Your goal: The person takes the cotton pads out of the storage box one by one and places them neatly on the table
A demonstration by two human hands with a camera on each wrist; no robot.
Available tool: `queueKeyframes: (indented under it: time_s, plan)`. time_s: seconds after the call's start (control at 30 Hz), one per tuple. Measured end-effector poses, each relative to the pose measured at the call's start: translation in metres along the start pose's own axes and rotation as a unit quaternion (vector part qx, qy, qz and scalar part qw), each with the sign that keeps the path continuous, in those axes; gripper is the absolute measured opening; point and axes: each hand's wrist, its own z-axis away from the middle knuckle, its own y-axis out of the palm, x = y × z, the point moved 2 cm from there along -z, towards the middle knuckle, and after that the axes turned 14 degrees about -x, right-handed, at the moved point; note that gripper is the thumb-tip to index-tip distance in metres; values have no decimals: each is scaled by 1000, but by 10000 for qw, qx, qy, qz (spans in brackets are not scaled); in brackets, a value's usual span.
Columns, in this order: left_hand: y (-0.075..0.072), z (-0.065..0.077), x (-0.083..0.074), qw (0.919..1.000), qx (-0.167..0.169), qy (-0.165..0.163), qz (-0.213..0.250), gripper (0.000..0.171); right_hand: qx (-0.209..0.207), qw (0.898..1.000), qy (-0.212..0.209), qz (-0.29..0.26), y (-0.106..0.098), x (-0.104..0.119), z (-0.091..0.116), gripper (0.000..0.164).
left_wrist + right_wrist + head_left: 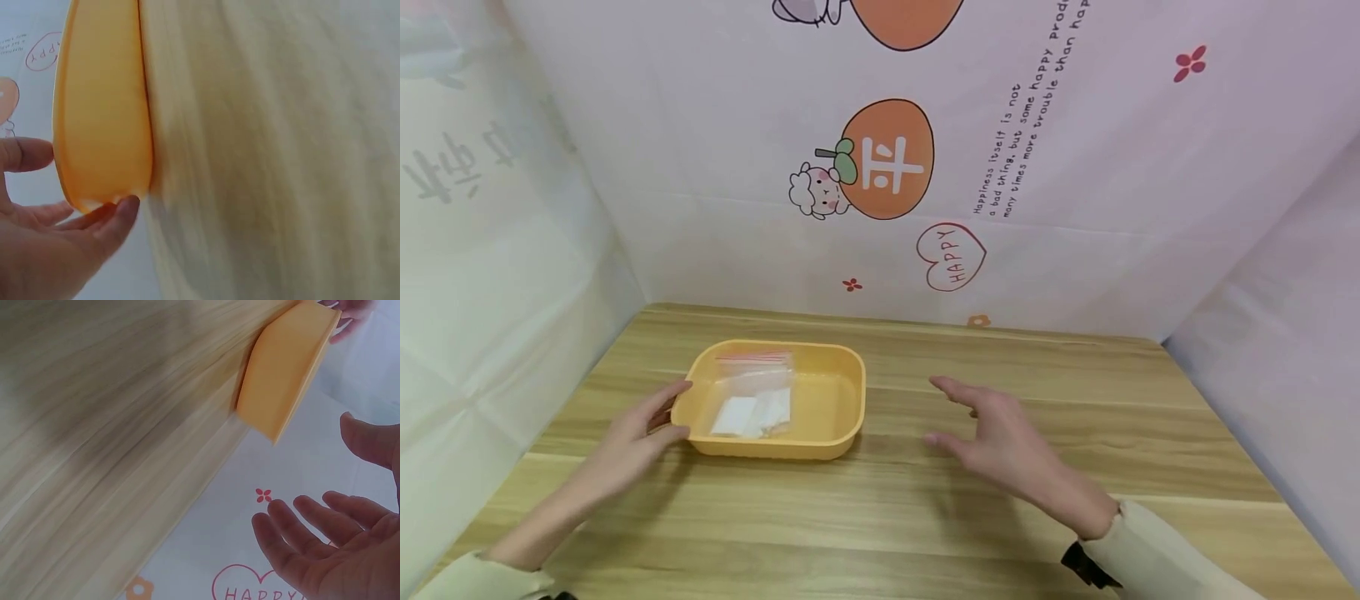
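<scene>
A yellow plastic tray (823,451) with rounded corners stands on the wooden table, left of the middle. Inside its left half lies a clear zip bag (752,383) with a red line along its closure and white flat pieces in it. My left hand (638,437) holds the tray's left end, thumb and fingers spread along the rim and outer wall. In the left wrist view, the fingers (119,222) touch the tray's end. My right hand (1000,433) hovers right of the tray, apart from it, holding nothing, its fingers extended and spread in the right wrist view.
The wooden table (880,533) meets a white printed cloth (700,208) at the back, bearing cartoon fruit and lettering. More pale cloth hangs at the left side (512,292) and right side (1285,333). A black band (1086,567) sits at my right sleeve.
</scene>
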Motion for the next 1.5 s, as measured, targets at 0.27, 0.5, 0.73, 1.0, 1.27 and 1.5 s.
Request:
queueKeyframes:
  time_s: [0.27,0.5,0.73,1.0,1.27,1.5]
  plan:
    - [-3,1,6,9970,54,-256,727,67,213,9986,360,-337,5,1,-8,65]
    - [-2,0,5,9947,222,-333,946,70,410,9935,841,-655,8,8,-14,63]
    - [0,1,3,9931,307,-309,1092,72,562,9899,972,-860,10,13,-19,60]
    - [5,2,-1,9918,299,-368,1187,72,661,9884,962,-974,18,18,-30,56]
    - [7,4,-2,9897,315,-596,1265,75,729,9858,985,-1145,27,24,-36,52]
    - [8,2,-1,9841,335,-692,1600,77,1031,9816,871,-1352,33,31,-39,56]
